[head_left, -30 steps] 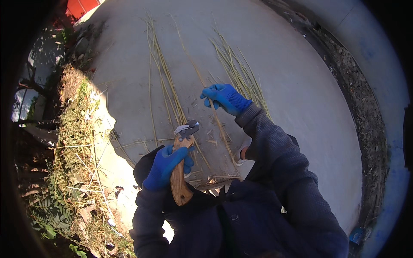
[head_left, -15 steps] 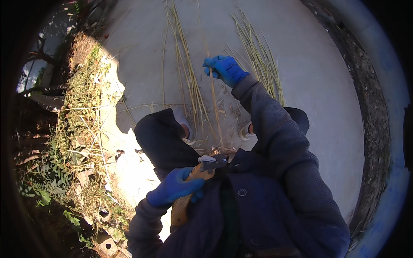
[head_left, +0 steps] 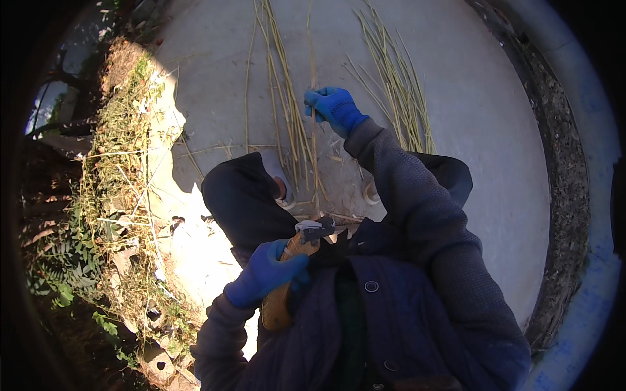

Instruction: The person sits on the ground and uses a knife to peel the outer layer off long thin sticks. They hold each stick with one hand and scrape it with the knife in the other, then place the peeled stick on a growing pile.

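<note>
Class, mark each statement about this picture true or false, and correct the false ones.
1. Both hands wear blue gloves. True.
2. The right hand grips a long thin stalk. True.
3. The left hand is empty. False: it holds a wooden-handled cutting tool.
4. The loose stalks lie on grass. False: they lie on pale concrete ground.
5. Weeds grow along the person's left. True.
</note>
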`<move>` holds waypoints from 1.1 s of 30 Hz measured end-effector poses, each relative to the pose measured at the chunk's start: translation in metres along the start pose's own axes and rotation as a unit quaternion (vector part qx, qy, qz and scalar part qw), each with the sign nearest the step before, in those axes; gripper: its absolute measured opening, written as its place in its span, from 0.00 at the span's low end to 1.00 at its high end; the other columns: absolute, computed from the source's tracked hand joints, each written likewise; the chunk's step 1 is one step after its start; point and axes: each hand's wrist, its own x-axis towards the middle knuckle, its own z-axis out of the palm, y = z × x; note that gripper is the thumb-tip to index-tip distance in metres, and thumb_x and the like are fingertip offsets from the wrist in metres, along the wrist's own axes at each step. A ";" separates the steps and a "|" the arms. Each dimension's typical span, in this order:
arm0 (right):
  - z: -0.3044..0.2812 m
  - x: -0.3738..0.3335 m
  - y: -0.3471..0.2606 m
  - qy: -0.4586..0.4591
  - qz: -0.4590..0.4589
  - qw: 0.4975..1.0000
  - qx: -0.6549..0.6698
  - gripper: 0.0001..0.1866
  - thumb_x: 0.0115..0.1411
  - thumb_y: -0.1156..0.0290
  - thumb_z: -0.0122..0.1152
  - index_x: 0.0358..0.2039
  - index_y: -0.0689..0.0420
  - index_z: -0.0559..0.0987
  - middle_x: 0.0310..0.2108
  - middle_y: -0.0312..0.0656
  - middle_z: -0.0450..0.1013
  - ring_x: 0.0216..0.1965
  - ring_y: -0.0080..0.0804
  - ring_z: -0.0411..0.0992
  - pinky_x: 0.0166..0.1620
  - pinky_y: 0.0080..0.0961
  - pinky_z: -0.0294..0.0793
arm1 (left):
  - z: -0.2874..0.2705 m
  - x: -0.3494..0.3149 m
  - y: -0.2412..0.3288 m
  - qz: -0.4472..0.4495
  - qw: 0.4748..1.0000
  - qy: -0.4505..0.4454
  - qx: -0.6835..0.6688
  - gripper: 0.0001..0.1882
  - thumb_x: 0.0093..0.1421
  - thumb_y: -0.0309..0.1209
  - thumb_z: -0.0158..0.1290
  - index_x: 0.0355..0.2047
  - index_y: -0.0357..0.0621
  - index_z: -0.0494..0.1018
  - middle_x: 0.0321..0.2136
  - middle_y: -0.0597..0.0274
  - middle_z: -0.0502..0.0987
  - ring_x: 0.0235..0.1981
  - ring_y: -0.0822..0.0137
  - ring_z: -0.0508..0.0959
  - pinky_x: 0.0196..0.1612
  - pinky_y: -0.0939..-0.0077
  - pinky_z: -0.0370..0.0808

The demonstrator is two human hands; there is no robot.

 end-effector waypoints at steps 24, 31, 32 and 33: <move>0.030 -0.121 0.047 0.037 0.065 0.995 -0.060 0.19 0.66 0.58 0.55 0.35 0.64 0.80 0.27 0.38 0.77 0.22 0.23 0.75 0.25 0.22 0.73 | 0.004 0.025 -0.002 0.022 1.000 0.016 0.001 0.15 0.64 0.32 0.58 0.45 0.33 0.72 0.27 0.57 0.81 0.23 0.71 0.80 0.28 0.78 0.77; 0.003 -0.136 0.042 -0.010 -0.055 0.998 -0.040 0.21 0.68 0.56 0.54 0.44 0.64 0.79 0.29 0.40 0.77 0.29 0.26 0.76 0.35 0.22 0.77 | -0.001 0.054 0.011 0.076 0.997 0.010 -0.011 0.17 0.66 0.37 0.55 0.44 0.33 0.72 0.27 0.57 0.80 0.23 0.71 0.79 0.29 0.78 0.76; -0.003 -0.137 0.035 0.010 -0.065 0.997 -0.036 0.22 0.69 0.56 0.54 0.46 0.64 0.78 0.30 0.41 0.77 0.29 0.26 0.76 0.36 0.21 0.77 | 0.000 0.058 0.016 0.075 0.997 0.010 -0.012 0.17 0.66 0.37 0.55 0.45 0.33 0.72 0.27 0.58 0.79 0.24 0.71 0.78 0.29 0.78 0.76; -0.009 -0.142 0.029 0.007 -0.057 0.997 -0.048 0.20 0.69 0.57 0.54 0.48 0.63 0.77 0.32 0.41 0.76 0.31 0.27 0.77 0.36 0.22 0.77 | 0.001 0.062 0.021 0.063 0.998 0.012 -0.014 0.17 0.66 0.37 0.55 0.45 0.34 0.72 0.27 0.58 0.79 0.24 0.72 0.78 0.29 0.79 0.75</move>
